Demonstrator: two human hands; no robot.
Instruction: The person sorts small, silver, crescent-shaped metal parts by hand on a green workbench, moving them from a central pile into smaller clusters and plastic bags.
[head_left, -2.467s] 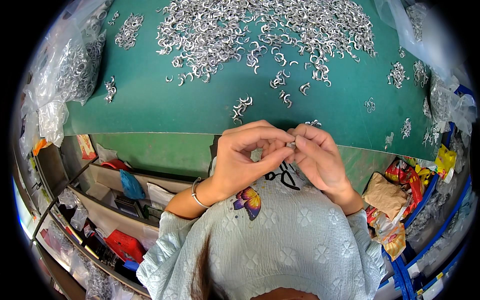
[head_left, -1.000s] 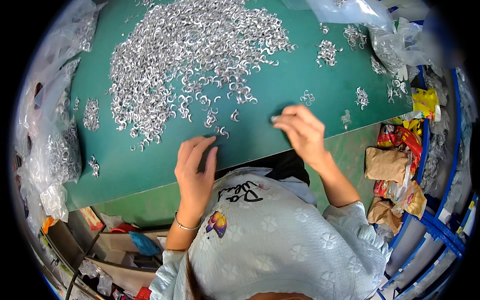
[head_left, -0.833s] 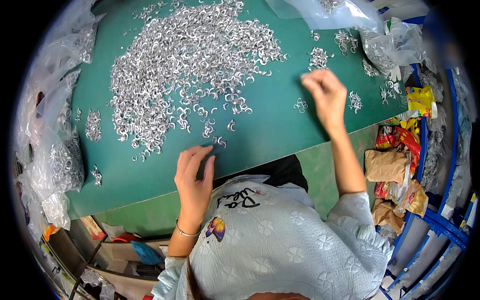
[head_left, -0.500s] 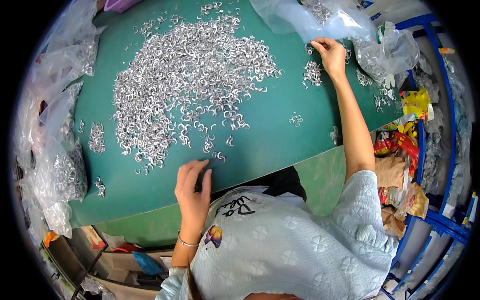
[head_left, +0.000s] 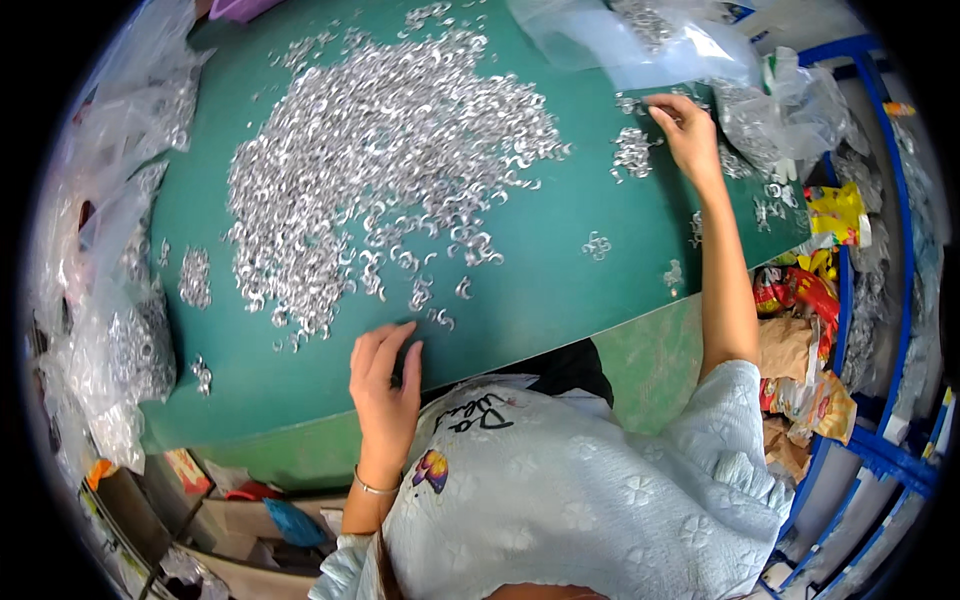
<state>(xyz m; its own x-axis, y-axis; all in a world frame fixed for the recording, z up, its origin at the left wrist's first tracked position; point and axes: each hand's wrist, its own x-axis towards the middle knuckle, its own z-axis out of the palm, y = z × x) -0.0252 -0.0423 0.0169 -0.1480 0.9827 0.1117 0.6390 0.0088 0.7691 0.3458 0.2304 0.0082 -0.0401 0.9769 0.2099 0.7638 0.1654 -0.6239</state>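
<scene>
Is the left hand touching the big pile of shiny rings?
Apart. The head view shows the left hand flat on bare green table, below the pile.

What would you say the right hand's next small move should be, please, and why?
Probably letting go and drawing back toward the body. The right hand is stretched far across the green table, its fingers touching a small clump of metal rings beside the clear bag, while the left hand rests flat at the near edge.

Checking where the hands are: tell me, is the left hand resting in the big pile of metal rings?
No, the left hand lies flat on bare green table near the edge, apart from the big pile of metal rings.
</scene>
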